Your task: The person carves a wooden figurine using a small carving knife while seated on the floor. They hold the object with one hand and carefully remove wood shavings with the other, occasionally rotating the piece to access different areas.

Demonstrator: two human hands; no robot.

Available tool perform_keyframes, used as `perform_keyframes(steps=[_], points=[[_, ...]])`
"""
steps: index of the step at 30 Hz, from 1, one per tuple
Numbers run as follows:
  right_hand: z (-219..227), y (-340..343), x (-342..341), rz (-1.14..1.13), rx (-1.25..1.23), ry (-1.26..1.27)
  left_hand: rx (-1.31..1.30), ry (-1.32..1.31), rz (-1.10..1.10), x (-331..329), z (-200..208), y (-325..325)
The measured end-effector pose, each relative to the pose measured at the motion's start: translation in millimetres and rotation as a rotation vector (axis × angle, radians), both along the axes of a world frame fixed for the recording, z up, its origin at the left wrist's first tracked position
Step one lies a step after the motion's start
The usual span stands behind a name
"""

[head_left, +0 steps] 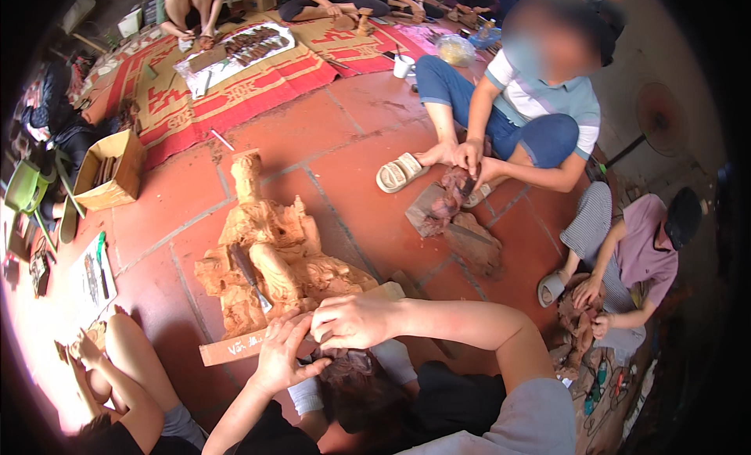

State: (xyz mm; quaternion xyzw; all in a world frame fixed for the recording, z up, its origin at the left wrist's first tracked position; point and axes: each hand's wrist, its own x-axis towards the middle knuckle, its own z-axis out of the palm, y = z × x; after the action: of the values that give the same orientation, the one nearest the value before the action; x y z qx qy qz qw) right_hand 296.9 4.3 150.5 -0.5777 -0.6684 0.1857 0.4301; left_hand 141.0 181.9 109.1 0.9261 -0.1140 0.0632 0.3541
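My left hand (282,355) is bent at the left side of a dark brown carved wooden piece (346,365), its thumb against it. My right hand (348,322) is closed just above, fingertips beside my left fingers; what they pinch is hidden. Right in front stands a large orange-yellow wood carving (270,251), rough and many-folded with a tall neck-like top. A chisel (252,279) with a dark handle rests aslant on it. Along its near edge runs a pale board (235,348) with handwriting, partly covered by my hands.
Opposite, a seated person (540,118) works a reddish carving (452,193) beside wooden blocks (473,244). Another person (641,251) sits at right near tools (598,384). At left are a cardboard box (109,173) and green chair (27,189). A red-yellow mat (258,87) lies far off.
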Motion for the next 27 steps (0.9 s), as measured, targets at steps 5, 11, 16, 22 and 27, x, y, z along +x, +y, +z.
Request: perform_keyframes(steps=[5,11,16,22,27], points=[[3.4,0.0,13.0,-0.027,-0.09,0.167,0.05,-0.029,0.006,1.2,5.6,0.2],[0.1,-4.9,0.1,-0.023,-0.058,-0.038,0.034,-0.033,0.01,0.8,4.0,0.1],[6.5,-2.8,12.9,-0.014,-0.068,0.126,0.034,-0.051,0.009,1.9,5.1,-1.0],[1.7,-6.2,3.3,-0.049,-0.083,0.03,0.041,-0.046,0.016,2.3,4.9,-1.1],[6.6,-7.9,3.3,-0.069,-0.139,0.124,0.035,-0.047,0.01,0.9,5.1,-1.1]])
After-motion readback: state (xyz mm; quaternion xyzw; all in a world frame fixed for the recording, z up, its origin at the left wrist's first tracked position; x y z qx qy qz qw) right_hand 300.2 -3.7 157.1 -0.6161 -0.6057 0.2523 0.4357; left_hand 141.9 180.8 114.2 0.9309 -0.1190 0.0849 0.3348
